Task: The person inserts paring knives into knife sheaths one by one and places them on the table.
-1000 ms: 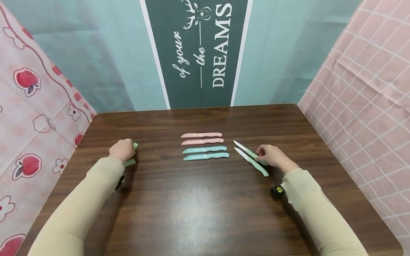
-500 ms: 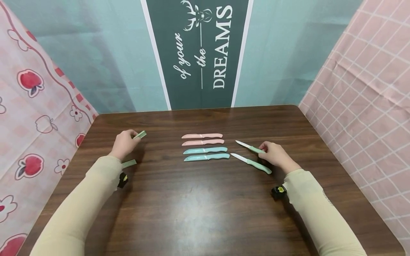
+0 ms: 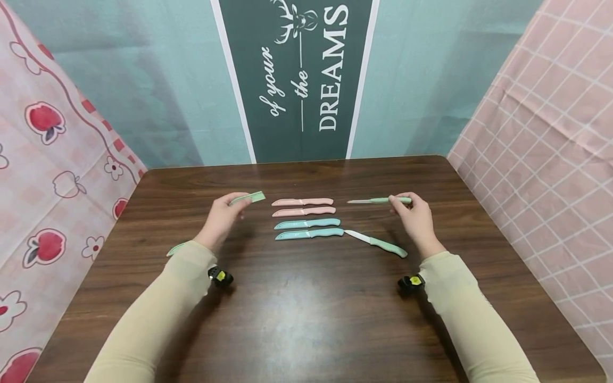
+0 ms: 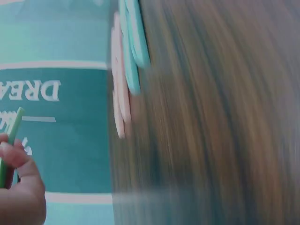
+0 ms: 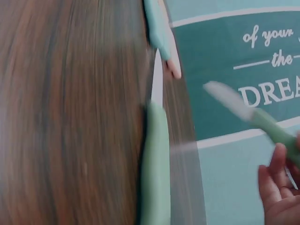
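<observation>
Between thumb and fingers my left hand (image 3: 225, 215) pinches a green knife sheath (image 3: 254, 197), held above the table left of the pink knives. In the left wrist view the sheath (image 4: 14, 124) stands upright in the fingers. My right hand (image 3: 415, 218) grips a knife by its green handle (image 3: 404, 200), its bare blade (image 3: 358, 201) pointing left. That blade (image 5: 229, 100) is blurred in the right wrist view. Below it a second green-handled knife (image 3: 389, 247) lies unsheathed on the table, its tip near the lower blue knife. Another green sheath (image 3: 175, 249) lies partly hidden behind my left sleeve.
Two pink sheathed knives (image 3: 303, 202) and two blue sheathed knives (image 3: 308, 234) lie in a stacked row mid-table. The brown wooden table (image 3: 297, 308) ends at a teal cloth backdrop (image 3: 191, 106), with patterned cloths at both sides.
My left hand has lifted a green sheath and carried it right, towards the middle. My right hand has raised one green knife and turned it nearly level; the other green knife lies on the table.
</observation>
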Demonstrator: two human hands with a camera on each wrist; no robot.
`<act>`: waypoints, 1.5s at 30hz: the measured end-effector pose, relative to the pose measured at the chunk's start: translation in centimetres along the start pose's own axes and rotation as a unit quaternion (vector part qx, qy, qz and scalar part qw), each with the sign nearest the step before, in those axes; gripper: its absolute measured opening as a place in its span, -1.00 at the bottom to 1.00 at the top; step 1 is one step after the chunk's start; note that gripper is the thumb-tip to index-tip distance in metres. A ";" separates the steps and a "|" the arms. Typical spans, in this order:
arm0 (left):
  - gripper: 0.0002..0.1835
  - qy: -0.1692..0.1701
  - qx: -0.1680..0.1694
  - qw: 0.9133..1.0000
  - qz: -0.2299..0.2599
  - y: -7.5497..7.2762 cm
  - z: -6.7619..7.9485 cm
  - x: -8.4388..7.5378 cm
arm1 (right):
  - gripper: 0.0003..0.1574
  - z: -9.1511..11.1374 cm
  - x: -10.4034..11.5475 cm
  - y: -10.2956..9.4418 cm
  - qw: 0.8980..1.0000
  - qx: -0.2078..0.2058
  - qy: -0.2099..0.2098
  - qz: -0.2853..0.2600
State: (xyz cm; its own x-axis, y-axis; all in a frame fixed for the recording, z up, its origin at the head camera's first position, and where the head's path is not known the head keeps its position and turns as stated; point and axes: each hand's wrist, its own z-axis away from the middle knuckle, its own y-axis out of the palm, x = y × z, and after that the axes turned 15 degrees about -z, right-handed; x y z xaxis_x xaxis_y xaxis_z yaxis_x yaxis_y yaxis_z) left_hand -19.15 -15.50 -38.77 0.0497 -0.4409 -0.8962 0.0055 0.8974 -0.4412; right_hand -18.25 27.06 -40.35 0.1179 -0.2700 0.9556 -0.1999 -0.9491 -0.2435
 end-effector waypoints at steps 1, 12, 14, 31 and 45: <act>-0.64 0.001 0.013 1.000 0.023 0.6 0.1 -0.2 | -0.50 0.0 0.2 0.3 1.000 -0.015 -0.001 -0.026; -0.61 0.010 0.182 0.969 0.168 4.6 1.2 -1.0 | -0.90 1.0 2.0 4.9 0.936 -0.066 -0.029 -0.345; -0.60 0.013 0.194 0.967 0.163 5.1 1.3 -1.2 | -0.90 1.2 2.5 5.6 0.930 -0.070 -0.026 -0.359; -0.63 0.003 0.207 0.961 0.182 8.0 2.6 -2.9 | -0.75 1.8 3.2 9.1 0.923 -0.081 -0.032 -0.376; -0.59 0.046 0.158 0.971 0.173 8.7 2.8 -2.7 | -0.75 2.5 4.2 9.8 0.928 -0.092 0.012 -0.362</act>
State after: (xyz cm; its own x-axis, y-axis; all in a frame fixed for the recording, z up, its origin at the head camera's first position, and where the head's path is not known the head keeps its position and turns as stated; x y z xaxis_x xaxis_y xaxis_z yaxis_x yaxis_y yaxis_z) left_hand -16.43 -6.44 -40.05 0.0145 -0.0995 -0.9949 0.3108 0.9462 -0.0901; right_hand -17.25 16.21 -39.10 0.2643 0.4327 0.8620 -0.2405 -0.8359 0.4933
